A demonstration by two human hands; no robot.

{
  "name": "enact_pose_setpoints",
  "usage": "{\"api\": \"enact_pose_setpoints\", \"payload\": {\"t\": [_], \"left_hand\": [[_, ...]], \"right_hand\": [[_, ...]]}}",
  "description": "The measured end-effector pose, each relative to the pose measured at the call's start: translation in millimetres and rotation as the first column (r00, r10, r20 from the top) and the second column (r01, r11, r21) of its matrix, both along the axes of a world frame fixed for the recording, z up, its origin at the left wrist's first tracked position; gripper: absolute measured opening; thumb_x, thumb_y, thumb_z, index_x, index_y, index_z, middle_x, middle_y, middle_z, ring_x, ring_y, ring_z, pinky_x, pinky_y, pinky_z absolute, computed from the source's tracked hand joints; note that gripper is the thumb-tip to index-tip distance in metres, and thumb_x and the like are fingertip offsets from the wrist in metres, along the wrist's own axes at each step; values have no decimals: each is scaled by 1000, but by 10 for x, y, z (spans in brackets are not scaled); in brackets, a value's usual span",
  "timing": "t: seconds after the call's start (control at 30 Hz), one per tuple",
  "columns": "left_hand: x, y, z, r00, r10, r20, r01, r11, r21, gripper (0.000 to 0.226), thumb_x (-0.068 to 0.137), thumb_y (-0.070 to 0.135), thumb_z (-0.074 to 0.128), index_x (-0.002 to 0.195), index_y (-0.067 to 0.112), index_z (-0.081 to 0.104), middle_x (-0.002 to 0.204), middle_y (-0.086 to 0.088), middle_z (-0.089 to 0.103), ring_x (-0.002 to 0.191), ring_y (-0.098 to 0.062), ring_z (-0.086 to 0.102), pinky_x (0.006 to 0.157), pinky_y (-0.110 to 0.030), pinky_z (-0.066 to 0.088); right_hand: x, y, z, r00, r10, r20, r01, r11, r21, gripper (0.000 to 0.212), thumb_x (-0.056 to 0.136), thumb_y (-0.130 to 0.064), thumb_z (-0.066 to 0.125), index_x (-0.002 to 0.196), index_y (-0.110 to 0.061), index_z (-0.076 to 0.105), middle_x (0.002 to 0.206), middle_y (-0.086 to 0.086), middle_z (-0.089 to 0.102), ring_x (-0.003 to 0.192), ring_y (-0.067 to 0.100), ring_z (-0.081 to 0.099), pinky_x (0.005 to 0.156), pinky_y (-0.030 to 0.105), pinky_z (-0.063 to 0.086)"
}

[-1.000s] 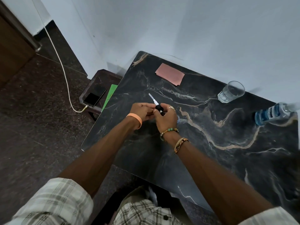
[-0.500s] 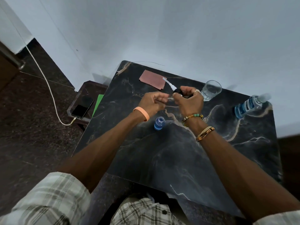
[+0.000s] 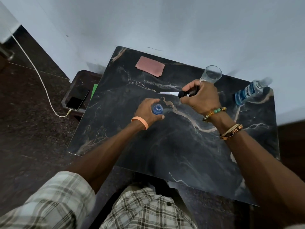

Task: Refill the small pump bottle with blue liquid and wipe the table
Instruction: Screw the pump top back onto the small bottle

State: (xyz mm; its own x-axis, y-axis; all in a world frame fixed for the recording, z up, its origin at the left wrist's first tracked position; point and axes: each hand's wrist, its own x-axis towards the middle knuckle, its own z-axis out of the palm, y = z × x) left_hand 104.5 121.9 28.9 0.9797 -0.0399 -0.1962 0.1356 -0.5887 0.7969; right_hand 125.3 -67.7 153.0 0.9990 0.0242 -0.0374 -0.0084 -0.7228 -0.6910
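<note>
One small bottle (image 3: 158, 107), blue liquid (image 3: 156, 111) inside, pump head (image 3: 181, 94) off

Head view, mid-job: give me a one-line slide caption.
Left hand grips the open small blue bottle on the table; right hand holds the pump head.

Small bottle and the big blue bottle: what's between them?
Head view: the right hand, gripping the pump head, sits between small bottle and big blue bottle.
</note>
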Motion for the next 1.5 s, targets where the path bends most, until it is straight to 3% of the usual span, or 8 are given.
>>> {"api": "enact_pose_setpoints", "payload": {"t": [0.3, 0.47, 0.7, 1.0, 1.5], "left_hand": [[20, -75, -104, 993, 110, 48, -112, 992, 51, 41, 68, 21, 85, 105, 12, 70, 104, -6, 66, 93, -20, 63, 84, -31, 51], [54, -76, -134, 992, 116, 42, -118, 991, 60, 41, 67, 19, 86, 105, 13, 72, 102, -6, 69, 86, -14, 62, 76, -24, 48], [61, -61, -137, 991, 128, 34, -129, 991, 27, 45, 63, 19, 87, 105, 14, 72, 101, -4, 72, 82, -10, 61, 80, -27, 53], [54, -71, -177, 989, 146, 9, -145, 989, -15, 46, 65, 20, 87, 107, 13, 71, 103, -4, 72, 88, -14, 66, 83, -29, 55], [59, -51, -199, 984, 177, 11, -176, 982, -72, 35, 66, 16, 85, 99, 14, 73, 96, -2, 74, 74, -3, 57, 74, -21, 50]], "right_hand": [[-31, 102, 110, 985, 154, -76, -164, 975, -149, 22, 62, -18, 85, 79, -18, 71, 79, -4, 69, 70, 11, 65, 63, 24, 56], [-20, 163, 126, 976, 187, -111, -208, 951, -228, 21, 63, -20, 85, 79, -20, 71, 78, -7, 68, 68, 6, 62, 60, 21, 53], [-5, 343, 94, 964, 229, -135, -263, 895, -360, 22, 62, -17, 82, 79, -21, 70, 80, -5, 68, 72, 13, 63, 64, 29, 56], [65, 723, -78, 902, 378, -206, -426, 715, -554, 28, 67, -22, 81, 88, -19, 63, 88, 3, 63, 81, 22, 59, 66, 30, 50], [213, 887, -425, 877, 399, -267, -477, 657, -584, 32, 70, -26, 80, 93, -19, 59, 94, 5, 61, 87, 24, 58, 77, 35, 55]]}}
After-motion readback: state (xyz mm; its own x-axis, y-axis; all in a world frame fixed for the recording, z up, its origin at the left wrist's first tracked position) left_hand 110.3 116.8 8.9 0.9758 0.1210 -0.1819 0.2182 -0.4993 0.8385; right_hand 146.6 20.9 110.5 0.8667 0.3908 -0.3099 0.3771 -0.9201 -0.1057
